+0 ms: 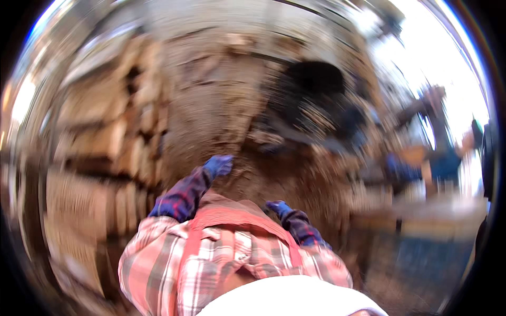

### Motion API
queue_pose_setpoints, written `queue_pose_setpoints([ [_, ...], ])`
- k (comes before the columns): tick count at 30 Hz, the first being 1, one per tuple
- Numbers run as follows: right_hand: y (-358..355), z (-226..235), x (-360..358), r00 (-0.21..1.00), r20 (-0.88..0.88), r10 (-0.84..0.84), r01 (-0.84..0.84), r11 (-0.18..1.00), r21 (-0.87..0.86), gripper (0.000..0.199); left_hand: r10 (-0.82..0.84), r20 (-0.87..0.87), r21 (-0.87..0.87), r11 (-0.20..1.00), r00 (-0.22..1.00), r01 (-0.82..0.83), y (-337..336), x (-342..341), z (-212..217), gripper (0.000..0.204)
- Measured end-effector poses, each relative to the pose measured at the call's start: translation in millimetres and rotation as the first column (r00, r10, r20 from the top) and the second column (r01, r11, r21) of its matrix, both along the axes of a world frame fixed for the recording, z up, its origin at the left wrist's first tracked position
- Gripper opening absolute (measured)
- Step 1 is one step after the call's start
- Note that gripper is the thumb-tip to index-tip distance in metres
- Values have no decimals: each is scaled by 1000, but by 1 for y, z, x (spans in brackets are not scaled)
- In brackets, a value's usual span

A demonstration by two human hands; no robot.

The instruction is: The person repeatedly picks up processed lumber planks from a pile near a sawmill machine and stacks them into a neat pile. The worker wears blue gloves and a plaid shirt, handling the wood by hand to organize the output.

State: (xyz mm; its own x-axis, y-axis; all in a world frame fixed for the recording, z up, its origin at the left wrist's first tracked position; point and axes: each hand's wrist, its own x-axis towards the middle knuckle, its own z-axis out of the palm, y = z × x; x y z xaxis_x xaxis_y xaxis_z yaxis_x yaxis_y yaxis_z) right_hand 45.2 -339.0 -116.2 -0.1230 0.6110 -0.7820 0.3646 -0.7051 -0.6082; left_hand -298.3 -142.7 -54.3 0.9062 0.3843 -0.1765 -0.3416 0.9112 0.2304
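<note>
My left hand (pixel 219 165), in a blue glove, hangs in front of my body above the brown, dirt-covered ground (pixel 232 121). No object shows in it, and its fingers are smeared by motion. Lower and to the right, my right hand (pixel 279 207), also in a blue glove, is close to my waist beside the red apron (pixel 237 213). Its fingers are blurred and partly hidden; whether it holds anything is unclear. Dark plaid sleeves cover both forearms. Neither hand visibly touches anything around it.
Stacks of tan, slab-like pieces (pixel 87 197) line the left side. Ahead to the right stands a dark, round-topped object (pixel 316 79), too blurred to name. Another person (pixel 445 163) is at the far right, behind a box-like bench (pixel 421 237).
</note>
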Motion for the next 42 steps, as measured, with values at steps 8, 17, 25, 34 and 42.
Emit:
queue_pose_setpoints([
  [8, -214, -186, 108, 554, -21, -832, 831, 554, -43, 38, -93, -946, 71, 875, 311, 479, -48, 164, -65, 33],
  [17, -178, -110, 179, 455, 95, -885, 887, 460, 38, 23, -227, -893, 98, 744, 388, 661, -39, 296, -64, 27],
  [25, -70, -57, 134, 693, 275, -667, 392, 668, 632, 30, -318, -670, 716, -39, 671, 697, 31, 289, -64, 22],
  [34, -97, -25, 76, 29, 116, -993, 999, 33, 28, 39, -192, -853, 490, -615, 486, 617, 139, 286, -97, 25],
  [42, -180, -59, -11, -680, -333, -654, 733, -623, -273, 32, -239, -783, 556, -685, 575, 471, 141, 354, -116, 26],
])
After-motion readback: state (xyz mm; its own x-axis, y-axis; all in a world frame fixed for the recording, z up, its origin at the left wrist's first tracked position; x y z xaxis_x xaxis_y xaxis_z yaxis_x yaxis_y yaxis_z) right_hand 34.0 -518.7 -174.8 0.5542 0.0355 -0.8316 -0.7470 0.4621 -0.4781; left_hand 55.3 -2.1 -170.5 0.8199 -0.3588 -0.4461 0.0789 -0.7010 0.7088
